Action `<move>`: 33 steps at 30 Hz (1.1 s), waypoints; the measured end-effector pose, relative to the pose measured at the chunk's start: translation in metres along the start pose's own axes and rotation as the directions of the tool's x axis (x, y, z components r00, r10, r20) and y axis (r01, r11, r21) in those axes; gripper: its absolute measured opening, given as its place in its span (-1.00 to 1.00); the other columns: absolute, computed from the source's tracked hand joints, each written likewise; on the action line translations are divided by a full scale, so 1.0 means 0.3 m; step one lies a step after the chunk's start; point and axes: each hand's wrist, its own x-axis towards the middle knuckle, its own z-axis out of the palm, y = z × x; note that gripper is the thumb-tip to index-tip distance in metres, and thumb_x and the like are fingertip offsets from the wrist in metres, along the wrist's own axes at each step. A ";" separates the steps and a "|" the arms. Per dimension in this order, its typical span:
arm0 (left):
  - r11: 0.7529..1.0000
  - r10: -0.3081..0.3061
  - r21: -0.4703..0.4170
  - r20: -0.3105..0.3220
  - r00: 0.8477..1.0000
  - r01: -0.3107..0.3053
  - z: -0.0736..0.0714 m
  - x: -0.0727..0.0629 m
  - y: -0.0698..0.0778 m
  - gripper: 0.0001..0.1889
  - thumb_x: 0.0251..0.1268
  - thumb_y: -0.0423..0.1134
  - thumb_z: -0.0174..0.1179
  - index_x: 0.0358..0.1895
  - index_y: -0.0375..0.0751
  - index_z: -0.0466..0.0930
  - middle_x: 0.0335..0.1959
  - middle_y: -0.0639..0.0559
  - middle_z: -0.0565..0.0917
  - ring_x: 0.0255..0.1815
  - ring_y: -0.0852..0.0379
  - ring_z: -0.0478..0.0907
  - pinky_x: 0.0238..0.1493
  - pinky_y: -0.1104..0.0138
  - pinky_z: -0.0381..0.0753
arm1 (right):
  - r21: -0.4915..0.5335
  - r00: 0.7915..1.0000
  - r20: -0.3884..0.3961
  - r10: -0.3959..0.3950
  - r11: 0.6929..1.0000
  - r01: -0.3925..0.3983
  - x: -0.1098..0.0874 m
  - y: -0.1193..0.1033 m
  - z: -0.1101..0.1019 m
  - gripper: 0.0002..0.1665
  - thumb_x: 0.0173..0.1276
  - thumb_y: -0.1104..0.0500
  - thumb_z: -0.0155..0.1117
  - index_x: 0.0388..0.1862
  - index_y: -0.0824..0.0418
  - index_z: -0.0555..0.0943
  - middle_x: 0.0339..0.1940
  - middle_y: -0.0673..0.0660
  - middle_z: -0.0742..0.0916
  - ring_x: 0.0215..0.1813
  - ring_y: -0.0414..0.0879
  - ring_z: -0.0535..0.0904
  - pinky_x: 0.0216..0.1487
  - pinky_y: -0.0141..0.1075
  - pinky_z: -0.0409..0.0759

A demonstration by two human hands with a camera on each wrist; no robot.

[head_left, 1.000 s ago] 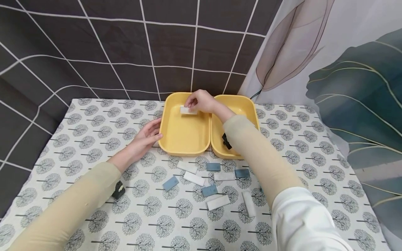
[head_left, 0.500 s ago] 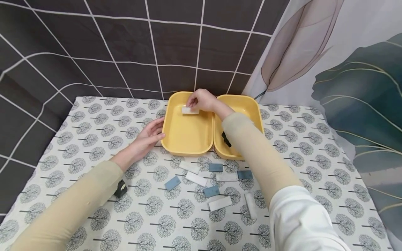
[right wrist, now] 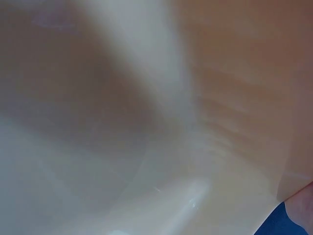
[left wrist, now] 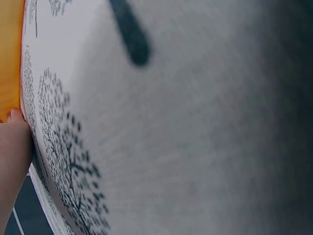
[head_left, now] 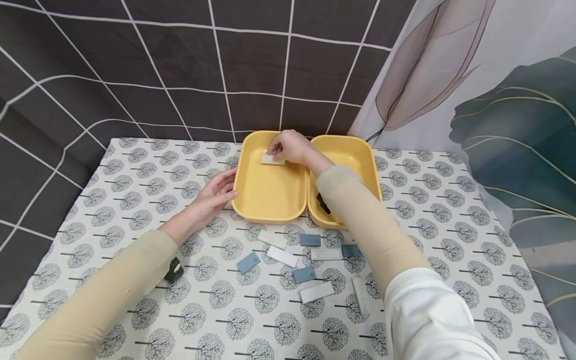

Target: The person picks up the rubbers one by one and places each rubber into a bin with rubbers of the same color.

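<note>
My right hand (head_left: 292, 145) reaches over the left yellow tray (head_left: 270, 220) and pinches a white rectangular block (head_left: 272, 159) close over its floor, near the back. Its curled fingers hide the block's right end. My left hand (head_left: 212, 197) touches the left side of this tray, fingers along the outer wall and thumb tip at the rim. In the left wrist view, fingertips (left wrist: 15, 115) rest against the orange-yellow wall (left wrist: 10, 54). The right wrist view is blurred, with a bit of skin in the lower right corner.
A second yellow tray (head_left: 363, 150) adjoins the first, partly under my right forearm. In front lie several white blocks (head_left: 282, 256) and smaller blue blocks (head_left: 310, 240) on the tree-print cloth (head_left: 189, 315). A dark grid-patterned cloth (head_left: 180, 60) hangs behind; a curtain (head_left: 531, 165) hangs at right.
The head view has shifted slightly, so everything sits a little farther right in it. Both hands keep their places, the right one with the white block.
</note>
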 end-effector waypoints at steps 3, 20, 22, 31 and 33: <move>1.000 0.000 0.010 0.000 1.000 0.000 -0.004 -0.004 -0.002 -0.20 0.50 -0.52 0.04 0.72 -0.28 -0.06 0.73 -0.28 0.07 0.59 0.02 0.24 0.66 0.38 0.34 | -0.001 1.000 -0.008 0.008 1.000 -0.008 -0.001 -0.003 0.007 -0.81 0.38 0.35 0.46 -0.05 0.26 0.82 -0.09 0.20 0.85 -0.04 -0.02 0.71 0.12 -0.27 0.71; 1.000 0.002 -0.007 -0.016 1.000 -0.002 0.000 -0.007 -0.005 -0.20 0.48 -0.53 0.04 0.72 -0.28 -0.05 0.73 -0.26 0.07 0.49 0.19 0.32 0.64 0.41 0.36 | -0.036 0.999 -0.015 0.050 0.998 -0.051 0.001 -0.007 0.015 -0.80 0.41 0.32 0.44 -0.02 0.22 0.82 -0.07 0.16 0.85 -0.03 -0.04 0.69 0.14 -0.24 0.70; 1.000 0.002 -0.007 -0.015 1.000 -0.003 0.000 -0.007 -0.005 -0.20 0.48 -0.53 0.04 0.72 -0.28 -0.05 0.73 -0.26 0.07 0.50 0.18 0.32 0.64 0.41 0.36 | -0.042 0.998 -0.020 0.057 0.997 -0.058 0.000 -0.008 0.014 -0.80 0.42 0.31 0.43 -0.02 0.22 0.82 -0.07 0.15 0.85 -0.02 -0.04 0.69 0.15 -0.23 0.70; 1.000 0.006 -0.007 -0.008 1.000 -0.006 0.002 -0.003 -0.007 -0.21 0.50 -0.53 0.03 0.72 -0.26 -0.05 0.73 -0.26 0.07 0.46 0.23 0.36 0.63 0.41 0.38 | -0.085 0.996 -0.045 0.080 0.993 -0.083 0.000 0.000 0.011 -0.80 0.41 0.30 0.39 -0.03 0.19 0.82 -0.07 0.12 0.85 -0.01 -0.04 0.67 0.18 -0.21 0.69; 1.000 0.007 -0.007 -0.006 1.000 -0.007 0.004 -0.003 -0.007 -0.21 0.50 -0.53 0.02 0.72 -0.26 -0.05 0.73 -0.26 0.07 0.46 0.24 0.36 0.62 0.41 0.39 | -0.092 0.996 -0.053 0.077 0.992 -0.082 -0.001 0.003 0.010 -0.79 0.40 0.30 0.37 -0.04 0.19 0.82 -0.08 0.12 0.85 -0.02 -0.03 0.67 0.18 -0.21 0.68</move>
